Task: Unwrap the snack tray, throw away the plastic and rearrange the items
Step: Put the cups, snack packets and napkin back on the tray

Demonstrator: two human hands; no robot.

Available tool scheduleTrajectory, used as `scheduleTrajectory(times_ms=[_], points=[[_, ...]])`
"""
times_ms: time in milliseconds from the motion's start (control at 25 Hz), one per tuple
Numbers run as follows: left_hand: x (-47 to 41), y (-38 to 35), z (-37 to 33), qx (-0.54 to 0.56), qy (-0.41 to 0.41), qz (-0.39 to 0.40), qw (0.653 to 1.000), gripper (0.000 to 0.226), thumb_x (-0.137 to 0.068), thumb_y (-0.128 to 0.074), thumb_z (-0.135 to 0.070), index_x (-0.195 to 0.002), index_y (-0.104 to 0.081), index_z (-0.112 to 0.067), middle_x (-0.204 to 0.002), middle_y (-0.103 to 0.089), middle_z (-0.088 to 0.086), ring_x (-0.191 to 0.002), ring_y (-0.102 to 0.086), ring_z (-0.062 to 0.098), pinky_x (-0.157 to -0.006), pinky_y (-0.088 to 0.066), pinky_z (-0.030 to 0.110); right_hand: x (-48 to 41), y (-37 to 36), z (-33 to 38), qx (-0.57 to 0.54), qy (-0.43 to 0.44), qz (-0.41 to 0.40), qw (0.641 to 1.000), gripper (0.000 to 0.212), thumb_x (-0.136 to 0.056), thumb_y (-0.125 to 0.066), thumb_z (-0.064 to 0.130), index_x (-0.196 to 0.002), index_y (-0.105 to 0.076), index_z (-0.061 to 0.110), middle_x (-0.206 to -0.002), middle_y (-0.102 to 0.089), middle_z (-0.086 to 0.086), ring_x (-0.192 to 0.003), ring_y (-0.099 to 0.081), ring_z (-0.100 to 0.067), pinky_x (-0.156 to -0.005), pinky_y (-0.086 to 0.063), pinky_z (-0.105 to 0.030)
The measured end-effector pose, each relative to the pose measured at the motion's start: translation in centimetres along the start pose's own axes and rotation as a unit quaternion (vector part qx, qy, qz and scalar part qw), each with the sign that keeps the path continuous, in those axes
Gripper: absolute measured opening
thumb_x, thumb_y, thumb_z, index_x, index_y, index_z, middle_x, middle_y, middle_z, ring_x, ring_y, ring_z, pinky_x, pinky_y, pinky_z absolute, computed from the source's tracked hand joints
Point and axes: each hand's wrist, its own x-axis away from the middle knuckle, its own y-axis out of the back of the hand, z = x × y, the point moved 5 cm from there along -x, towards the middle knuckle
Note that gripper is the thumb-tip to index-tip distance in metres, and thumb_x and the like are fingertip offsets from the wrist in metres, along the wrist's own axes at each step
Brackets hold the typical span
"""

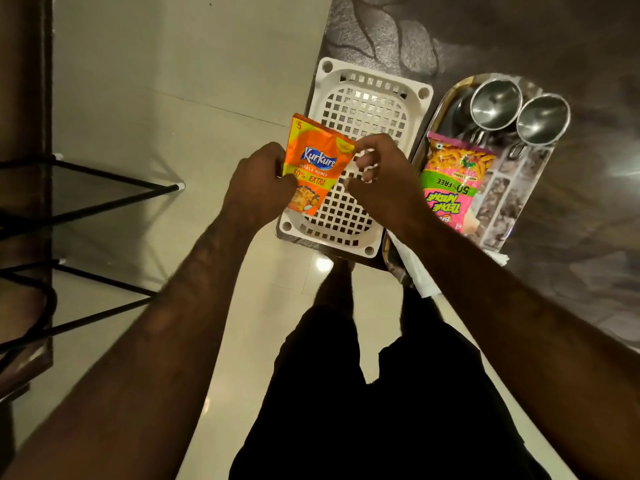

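Observation:
An orange Kurkure snack packet [313,164] hangs over the left edge of a white perforated plastic basket [363,105]. My left hand [258,187] grips the packet's lower left side. My right hand [381,171] pinches its upper right corner with thumb and forefinger. To the right, a steel tray [526,188] carries a pink and green snack packet [453,181] lying upside down, plus two steel cups [495,103] standing at its far end. A piece of white plastic or paper [420,275] sticks out from under the tray's near end.
The basket and tray rest on a dark patterned stone counter [519,36], near its left edge. Pale floor tiles [156,98] lie to the left. A black metal-legged rack [86,181] stands at far left. My dark shorts [381,393] fill the bottom.

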Motion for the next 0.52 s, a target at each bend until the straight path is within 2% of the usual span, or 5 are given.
scheduleTrajectory(times_ms=[120, 200, 280, 360, 520], points=[[0.1, 0.2, -2.7, 0.008, -0.067, 0.073, 0.995, 0.013, -0.092, -0.067, -0.017, -0.096, -0.055, -0.015, -0.094, -0.069, 0.005, -0.082, -0.065, 0.022, -0.071, -0.055, 0.034, -0.1, 2.2, 1.4, 0.066, 0.067, -0.026, 0.995, 0.081, -0.080, -0.086, 0.028, -0.150, -0.046, 0.021, -0.150, -0.051, -0.002, -0.138, -0.050, -0.020, -0.116, -0.045, -0.042], [0.3, 0.1, -4.6, 0.042, -0.094, 0.118, 0.988, 0.015, -0.090, -0.070, -0.013, -0.095, -0.056, -0.015, -0.099, -0.071, 0.011, -0.089, -0.069, 0.028, -0.079, -0.059, 0.046, -0.2, 3.2, 1.9, 0.088, 0.079, -0.002, 0.993, 0.080, -0.083, -0.085, 0.038, -0.151, -0.048, 0.021, -0.153, -0.052, -0.001, -0.142, -0.049, -0.019, -0.118, -0.043, -0.041], [0.5, -0.2, -5.9, 0.095, -0.100, 0.152, 0.979, 0.019, -0.087, -0.074, -0.008, -0.093, -0.057, -0.014, -0.098, -0.071, 0.016, -0.090, -0.072, 0.029, -0.079, -0.061, 0.050, -0.4, 4.1, 1.5, 0.006, 0.051, 0.038, 0.998, 0.057, -0.090, -0.081, 0.033, -0.140, -0.059, 0.017, -0.137, -0.066, -0.005, -0.124, -0.065, -0.020, -0.105, -0.057, -0.042], [0.6, -0.3, -6.4, 0.143, -0.086, 0.160, 0.973, 0.022, -0.084, -0.078, -0.007, -0.092, -0.058, -0.013, -0.089, -0.071, 0.015, -0.084, -0.073, 0.028, -0.071, -0.062, 0.045, -0.6, 5.3, 0.3, -0.088, 0.015, 0.026, 0.996, 0.032, -0.096, -0.075, 0.020, -0.123, -0.068, 0.005, -0.115, -0.076, -0.014, -0.100, -0.076, -0.023, -0.090, -0.065, -0.045], [0.6, -0.8, -6.8, 0.295, -0.019, 0.108, 0.949, 0.021, -0.082, -0.080, -0.011, -0.095, -0.064, -0.014, -0.078, -0.071, 0.003, -0.075, -0.074, 0.020, -0.056, -0.058, 0.032, 0.0, 7.9, -3.5, -0.186, -0.032, -0.032, 0.982, 0.022, -0.101, -0.066, 0.006, -0.118, -0.066, -0.008, -0.107, -0.076, -0.025, -0.092, -0.078, -0.036, -0.074, -0.066, -0.038]])
